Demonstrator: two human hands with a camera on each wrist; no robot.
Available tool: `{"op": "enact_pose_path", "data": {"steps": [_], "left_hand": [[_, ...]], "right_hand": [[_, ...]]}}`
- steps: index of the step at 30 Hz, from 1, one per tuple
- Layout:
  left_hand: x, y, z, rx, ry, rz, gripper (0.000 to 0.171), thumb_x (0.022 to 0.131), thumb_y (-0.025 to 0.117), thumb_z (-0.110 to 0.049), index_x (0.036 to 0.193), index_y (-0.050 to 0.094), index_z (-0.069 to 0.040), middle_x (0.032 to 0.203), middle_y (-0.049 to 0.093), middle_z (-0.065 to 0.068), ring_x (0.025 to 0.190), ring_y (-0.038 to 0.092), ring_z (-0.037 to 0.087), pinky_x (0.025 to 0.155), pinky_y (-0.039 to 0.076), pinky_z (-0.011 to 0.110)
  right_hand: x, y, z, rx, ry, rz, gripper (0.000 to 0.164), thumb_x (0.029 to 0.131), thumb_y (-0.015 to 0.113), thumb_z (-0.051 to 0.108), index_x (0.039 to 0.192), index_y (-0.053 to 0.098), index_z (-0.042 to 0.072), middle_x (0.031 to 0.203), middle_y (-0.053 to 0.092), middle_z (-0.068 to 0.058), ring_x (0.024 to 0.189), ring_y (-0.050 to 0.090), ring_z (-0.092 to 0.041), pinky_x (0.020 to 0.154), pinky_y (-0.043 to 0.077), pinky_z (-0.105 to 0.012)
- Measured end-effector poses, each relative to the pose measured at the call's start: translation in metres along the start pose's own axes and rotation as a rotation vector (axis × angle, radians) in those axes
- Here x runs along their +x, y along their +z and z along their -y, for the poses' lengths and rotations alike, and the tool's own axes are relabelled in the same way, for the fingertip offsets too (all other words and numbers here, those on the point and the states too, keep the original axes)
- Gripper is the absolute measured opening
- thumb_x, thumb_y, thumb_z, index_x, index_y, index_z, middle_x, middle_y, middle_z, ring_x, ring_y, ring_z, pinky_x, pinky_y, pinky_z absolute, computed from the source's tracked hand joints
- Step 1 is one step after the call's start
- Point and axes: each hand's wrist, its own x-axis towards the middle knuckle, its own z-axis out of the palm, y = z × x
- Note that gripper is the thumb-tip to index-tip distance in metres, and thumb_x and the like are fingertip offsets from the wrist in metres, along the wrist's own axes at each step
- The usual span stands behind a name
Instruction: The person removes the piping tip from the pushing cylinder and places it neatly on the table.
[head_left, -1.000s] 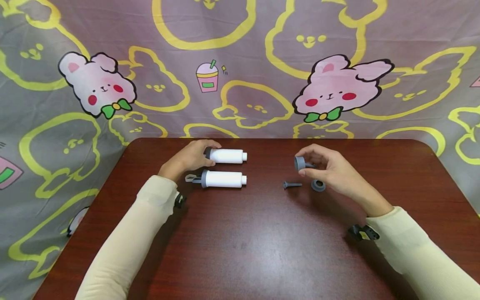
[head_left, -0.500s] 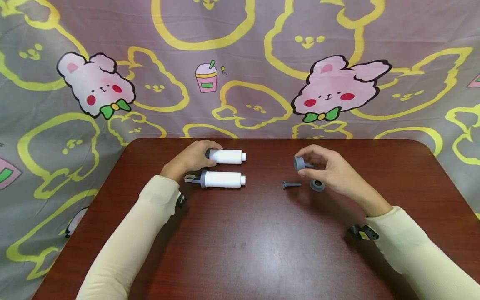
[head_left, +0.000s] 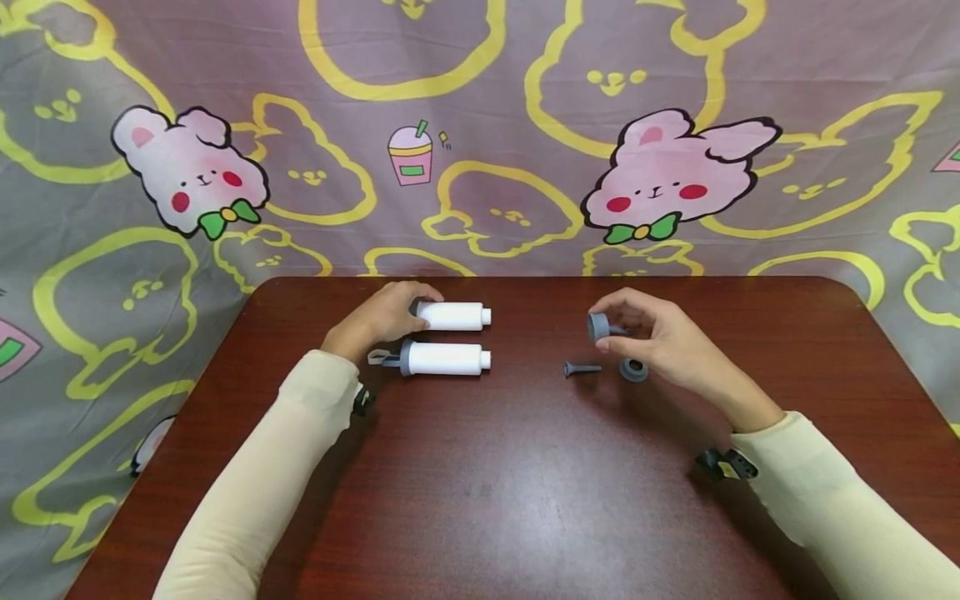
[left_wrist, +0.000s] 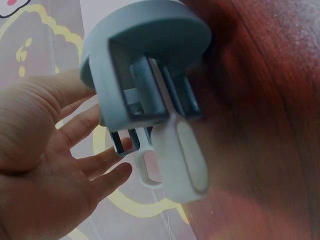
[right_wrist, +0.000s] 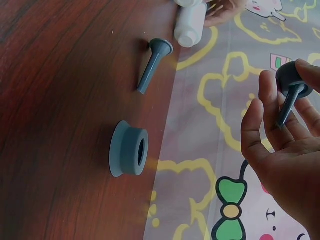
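Note:
My left hand (head_left: 384, 312) holds the left end of the far white bottle-shaped cylinder (head_left: 453, 316), thumb and fingers on either side. The second white cylinder (head_left: 447, 359) lies parallel, nearer me. Its grey collar (left_wrist: 150, 37) and folding white handle (left_wrist: 182, 165) fill the left wrist view, partly in front of my spread fingers. With thumb and fingers, my right hand (head_left: 663, 337) pinches a grey funnel-shaped piece (head_left: 597, 326) above the table. Its wide cup faces left; the thin stem (right_wrist: 287, 110) points back into the palm.
Below my right hand, a small grey flared tube (head_left: 582, 368) lies on the brown table (head_left: 495, 467). Beside it sits a grey flanged ring (head_left: 633, 369). Behind the table's far edge hangs a patterned cloth (head_left: 510, 125).
The far cylinder has shifted slightly toward me under my left hand, and its dark end is now mostly hidden. My right hand keeps its hold on the funnel-shaped piece, nearly still.

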Motion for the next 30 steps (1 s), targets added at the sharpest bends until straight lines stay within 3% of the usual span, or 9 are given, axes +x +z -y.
{"op": "enact_pose_path", "data": {"steps": [12, 17, 20, 24, 27, 30], "left_hand": [[0.001, -0.001, -0.001, 0.002, -0.005, 0.001, 0.049, 0.097, 0.073, -0.006, 0.144, 0.062, -0.009, 0.15, 0.058, 0.015, 0.127, 0.057, 0.03, 0.107, 0.049, 0.049], [-0.002, -0.004, -0.005, 0.024, 0.03, -0.019, 0.052, 0.095, 0.076, -0.008, 0.145, 0.061, -0.008, 0.15, 0.058, 0.016, 0.126, 0.057, 0.032, 0.107, 0.048, 0.049], [-0.007, -0.006, -0.018, 0.04, 0.082, -0.041, 0.053, 0.094, 0.077, -0.01, 0.145, 0.061, -0.009, 0.151, 0.058, 0.013, 0.132, 0.054, 0.033, 0.11, 0.046, 0.05], [-0.015, -0.005, -0.049, 0.054, 0.219, -0.096, 0.051, 0.093, 0.079, -0.012, 0.142, 0.064, -0.009, 0.148, 0.062, 0.01, 0.14, 0.052, 0.032, 0.117, 0.042, 0.049], [-0.02, 0.0, -0.071, 0.05, 0.316, -0.159, 0.049, 0.092, 0.081, -0.015, 0.139, 0.066, -0.01, 0.143, 0.066, 0.006, 0.14, 0.053, 0.03, 0.119, 0.04, 0.046], [-0.027, 0.009, -0.088, 0.042, 0.37, -0.213, 0.048, 0.092, 0.082, -0.019, 0.138, 0.067, -0.013, 0.141, 0.067, 0.002, 0.138, 0.054, 0.026, 0.118, 0.041, 0.043]], "right_hand": [[0.0, -0.001, 0.001, 0.001, 0.003, 0.001, 0.035, 0.098, 0.075, 0.016, 0.13, 0.063, 0.013, 0.108, 0.072, -0.008, 0.095, 0.069, -0.016, 0.076, 0.057, -0.027], [0.0, 0.0, 0.001, -0.002, 0.002, 0.0, 0.035, 0.098, 0.075, 0.016, 0.13, 0.063, 0.014, 0.108, 0.072, -0.008, 0.096, 0.069, -0.014, 0.076, 0.056, -0.027], [0.0, 0.0, 0.001, -0.001, 0.0, 0.0, 0.034, 0.098, 0.075, 0.016, 0.13, 0.064, 0.014, 0.108, 0.072, -0.008, 0.095, 0.069, -0.014, 0.076, 0.056, -0.027], [0.001, 0.001, 0.004, 0.009, -0.007, -0.002, 0.034, 0.098, 0.075, 0.015, 0.13, 0.064, 0.014, 0.108, 0.072, -0.008, 0.096, 0.069, -0.014, 0.077, 0.057, -0.027], [0.001, 0.002, 0.006, 0.014, -0.009, -0.005, 0.033, 0.098, 0.075, 0.015, 0.129, 0.064, 0.013, 0.108, 0.071, -0.007, 0.097, 0.069, -0.014, 0.077, 0.057, -0.026], [0.001, 0.003, 0.008, 0.016, -0.006, -0.004, 0.033, 0.098, 0.075, 0.016, 0.129, 0.064, 0.014, 0.108, 0.071, -0.007, 0.097, 0.069, -0.014, 0.076, 0.056, -0.026]]}}
